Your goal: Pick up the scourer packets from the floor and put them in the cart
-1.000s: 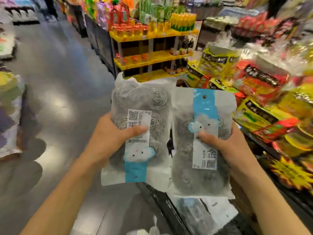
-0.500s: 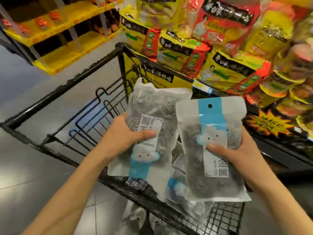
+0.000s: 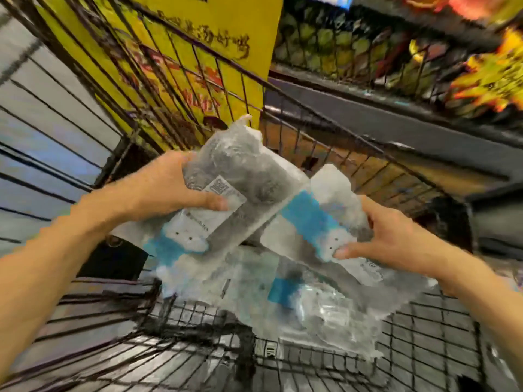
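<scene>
Your left hand [image 3: 164, 193] grips one scourer packet [image 3: 226, 190] and your right hand [image 3: 387, 239] pinches another [image 3: 319, 222], both tilted low inside the cart [image 3: 198, 349] over packets [image 3: 283, 295] already there, apparently ready for dropping.

Left hand [image 3: 158, 193] grips scourer packet [image 3: 226, 190], right hand [image 3: 387, 239] grips second packet [image 3: 319, 219]; both tilted, overlapping, inside wire cart [image 3: 198, 349]. More packets [image 3: 297, 301] on cart floor beneath. Yellow sign [image 3: 226, 26] behind.
</scene>
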The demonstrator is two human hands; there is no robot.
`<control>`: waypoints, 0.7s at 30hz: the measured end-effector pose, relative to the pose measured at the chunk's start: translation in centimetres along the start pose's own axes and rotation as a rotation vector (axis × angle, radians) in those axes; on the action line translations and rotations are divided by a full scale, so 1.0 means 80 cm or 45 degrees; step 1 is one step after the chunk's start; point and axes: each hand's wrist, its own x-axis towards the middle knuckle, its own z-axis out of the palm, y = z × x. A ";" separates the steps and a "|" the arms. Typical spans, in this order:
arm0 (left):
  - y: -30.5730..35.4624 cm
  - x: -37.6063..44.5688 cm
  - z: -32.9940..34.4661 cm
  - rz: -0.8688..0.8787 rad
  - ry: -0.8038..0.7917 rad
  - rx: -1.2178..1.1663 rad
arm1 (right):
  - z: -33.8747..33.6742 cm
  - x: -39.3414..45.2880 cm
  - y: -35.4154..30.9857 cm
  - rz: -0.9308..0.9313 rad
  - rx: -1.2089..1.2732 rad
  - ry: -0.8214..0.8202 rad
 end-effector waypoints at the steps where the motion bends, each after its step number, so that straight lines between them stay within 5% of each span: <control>1: -0.009 0.014 0.006 -0.001 -0.054 0.080 | 0.011 0.018 0.007 0.011 -0.189 -0.074; 6: -0.029 0.060 0.029 0.094 -0.295 0.440 | 0.049 0.088 0.029 0.140 -0.702 -0.226; 13: -0.015 0.095 0.039 0.074 -0.450 0.741 | 0.064 0.105 0.034 0.125 -0.945 0.243; 21: -0.007 0.159 0.095 0.044 -0.412 1.329 | 0.067 0.057 0.059 0.113 -0.760 0.632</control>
